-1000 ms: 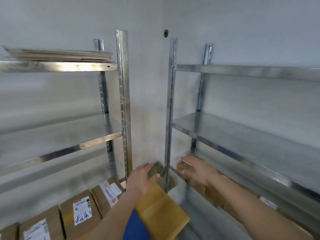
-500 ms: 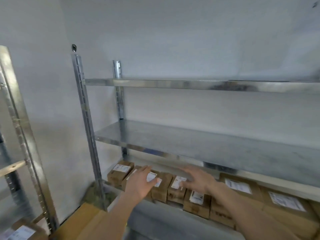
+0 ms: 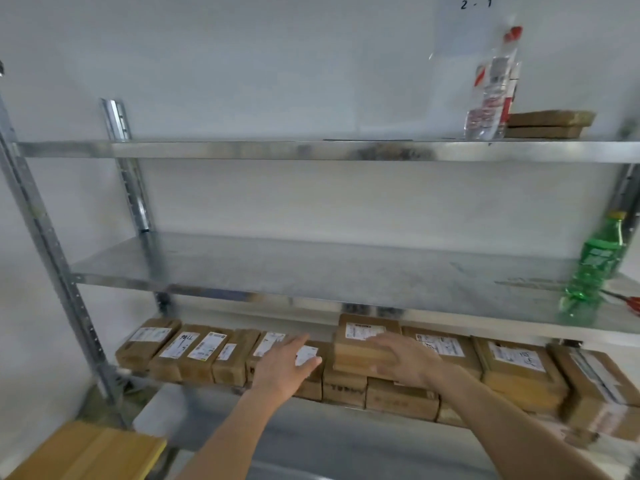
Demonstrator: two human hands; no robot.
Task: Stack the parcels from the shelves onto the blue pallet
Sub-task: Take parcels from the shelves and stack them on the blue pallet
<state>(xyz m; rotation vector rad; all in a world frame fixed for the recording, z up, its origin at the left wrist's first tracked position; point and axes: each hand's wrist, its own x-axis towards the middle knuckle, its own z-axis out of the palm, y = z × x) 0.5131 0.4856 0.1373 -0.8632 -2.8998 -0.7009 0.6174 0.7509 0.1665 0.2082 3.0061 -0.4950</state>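
L hand [image 3: 287, 368]: my fingers flat on a labelled parcel [image 3: 306, 356].
R hand [image 3: 405, 362]: fingers spread, resting on raised parcel [image 3: 363, 344].

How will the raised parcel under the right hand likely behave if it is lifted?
The raised parcel looks like a squat taped carton, so probably stiff. It sits atop other parcels, so a push may slide it off. The right hand spans it, so probably light.

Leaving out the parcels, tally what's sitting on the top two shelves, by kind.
Clear bottle with a red cap: 1
Green bottle: 1
Stack of flat brown cardboard: 1
Red-handled tool, cut off by the frame edge: 1
Total: 4
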